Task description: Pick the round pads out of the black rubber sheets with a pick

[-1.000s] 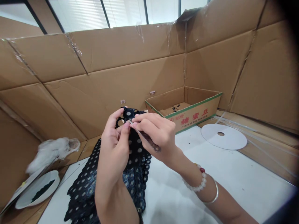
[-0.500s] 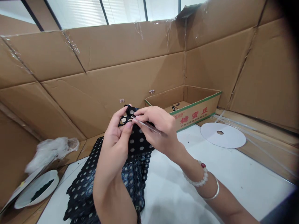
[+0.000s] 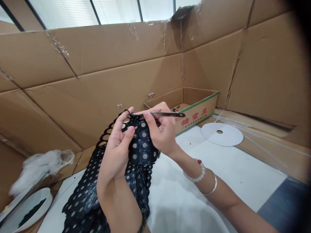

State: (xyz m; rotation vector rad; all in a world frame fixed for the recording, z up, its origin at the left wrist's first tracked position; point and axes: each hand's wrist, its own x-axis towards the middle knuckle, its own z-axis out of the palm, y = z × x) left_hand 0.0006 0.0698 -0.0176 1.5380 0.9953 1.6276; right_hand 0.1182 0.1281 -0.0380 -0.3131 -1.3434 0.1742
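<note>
My left hand [image 3: 117,152] is lifted above the table, fingers pinched on the top edge of a black perforated sheet [image 3: 139,149] full of round holes and small discs. More of this black sheet [image 3: 85,197] hangs down and piles on the white table. My right hand [image 3: 159,129] is closed on thin metal tweezers [image 3: 165,114], whose tips touch the sheet's top edge by my left fingertips. The right wrist wears a bead bracelet and a silver bangle.
A shallow cardboard box [image 3: 194,110] with green trim stands behind the hands. A white disc [image 3: 222,134] with a centre hole lies on the white table [image 3: 194,194]. A white bowl [image 3: 24,210] and crumpled plastic [image 3: 39,165] sit at left. Cardboard walls [image 3: 97,84] surround the space.
The tweezers swung from pointing down-right to lying level, tips at the sheet's top edge. More of the sheet has been drawn up between the hands. The view shifted right.
</note>
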